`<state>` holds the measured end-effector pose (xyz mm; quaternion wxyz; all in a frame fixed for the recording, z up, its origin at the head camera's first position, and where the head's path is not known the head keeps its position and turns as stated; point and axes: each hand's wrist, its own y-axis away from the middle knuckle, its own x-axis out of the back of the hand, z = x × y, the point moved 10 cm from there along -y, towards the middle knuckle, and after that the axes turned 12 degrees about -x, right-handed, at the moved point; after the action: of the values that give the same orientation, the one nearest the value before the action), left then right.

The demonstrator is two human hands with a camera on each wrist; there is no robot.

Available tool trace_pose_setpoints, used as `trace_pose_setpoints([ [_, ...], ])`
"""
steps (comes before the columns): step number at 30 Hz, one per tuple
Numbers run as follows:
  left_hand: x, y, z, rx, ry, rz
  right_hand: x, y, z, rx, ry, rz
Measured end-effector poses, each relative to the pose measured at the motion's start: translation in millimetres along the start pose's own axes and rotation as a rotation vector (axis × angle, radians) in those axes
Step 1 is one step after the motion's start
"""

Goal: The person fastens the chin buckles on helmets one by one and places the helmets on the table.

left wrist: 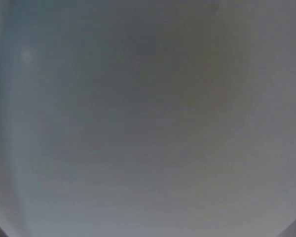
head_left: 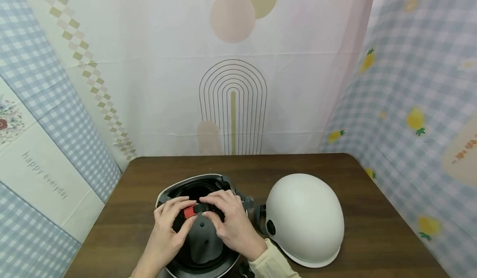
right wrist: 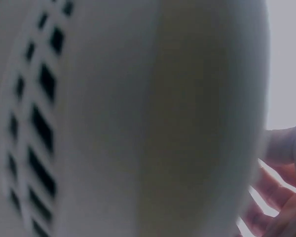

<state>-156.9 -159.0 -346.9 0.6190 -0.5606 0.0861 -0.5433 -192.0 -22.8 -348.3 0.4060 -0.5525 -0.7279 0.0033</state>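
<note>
An upturned helmet (head_left: pixel 206 245) with a dark padded inside lies at the table's front, its opening facing up. Over that opening runs a chin strap buckle with a red part (head_left: pixel 189 212) and a black part (head_left: pixel 203 207). My left hand (head_left: pixel 165 228) pinches the red part between thumb and fingers. On the other side, my right hand (head_left: pixel 234 224) pinches the black part. In the right wrist view, fingers (right wrist: pixel 274 190) show at the right edge beside a blurred pale curved surface with dark checks. Only a blurred grey surface fills the left wrist view.
A second, white helmet (head_left: pixel 307 216) sits dome up just right of the upturned one. Both rest on a dark wooden table (head_left: pixel 376 232). Patterned cloths (head_left: pixel 167 83) hang behind and at both sides.
</note>
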Motion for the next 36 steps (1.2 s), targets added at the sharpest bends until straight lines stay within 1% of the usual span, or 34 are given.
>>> trace_pose_setpoints([
  [2, -0.5, 1.6, 0.3, 0.003, -0.001, -0.004, -1.1, 0.8, 0.6, -0.007, 0.001, -0.004],
  [7, -1.6, 1.4, 3.5, -0.039, -0.003, 0.004, -0.1, 1.7, 4.6, -0.029, -0.001, 0.0],
  [11, -1.5, 1.1, 4.8, -0.052, -0.001, 0.012, 2.5, 1.3, 6.9, -0.034, -0.002, 0.017],
  [15, -2.5, 0.5, 5.0, -0.052, 0.011, 0.007, 2.6, 1.1, 6.0, -0.025, 0.005, 0.019],
  [20, -5.0, -1.3, 2.9, -0.045, 0.02, -0.02, 3.2, 0.5, 4.1, -0.014, 0.006, 0.017],
  [26, -4.9, -2.6, -0.1, -0.028, 0.006, -0.01, 10.3, 0.2, 3.0, -0.003, -0.007, 0.049],
  [32, -7.3, -2.7, -1.0, -0.019, 0.003, -0.016, 7.7, 0.4, 1.5, 0.007, -0.022, 0.017],
  [36, -6.5, -2.0, -1.4, -0.018, 0.0, -0.015, 8.4, 0.1, 0.6, 0.013, -0.034, 0.029],
])
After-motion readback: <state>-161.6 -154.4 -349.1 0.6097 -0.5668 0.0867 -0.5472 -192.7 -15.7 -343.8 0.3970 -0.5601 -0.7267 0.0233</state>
